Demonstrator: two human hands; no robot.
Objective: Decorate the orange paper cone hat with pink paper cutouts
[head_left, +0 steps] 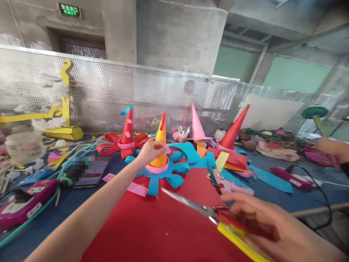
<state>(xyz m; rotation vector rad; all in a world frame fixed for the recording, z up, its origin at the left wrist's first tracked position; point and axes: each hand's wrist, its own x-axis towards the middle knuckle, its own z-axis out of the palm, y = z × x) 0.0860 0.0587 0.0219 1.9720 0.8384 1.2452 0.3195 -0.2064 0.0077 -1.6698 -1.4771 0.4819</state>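
Observation:
My left hand reaches across the front of an orange paper cone with a red strip at its tip. Its fingers are pinched together, with a small pink bit showing at the fingertips; I cannot make out what it is. Around the cone's base lies a pink band, with looped blue paper strips spreading outward. In my right hand are scissors with yellow and red handles, blades slightly parted and pointing left over the red sheet.
Behind stand a red cone, a pink cone and another red cone. A pink glue gun lies right of the red sheet. On the left are a phone and a purple power strip. Another person's hand shows at right.

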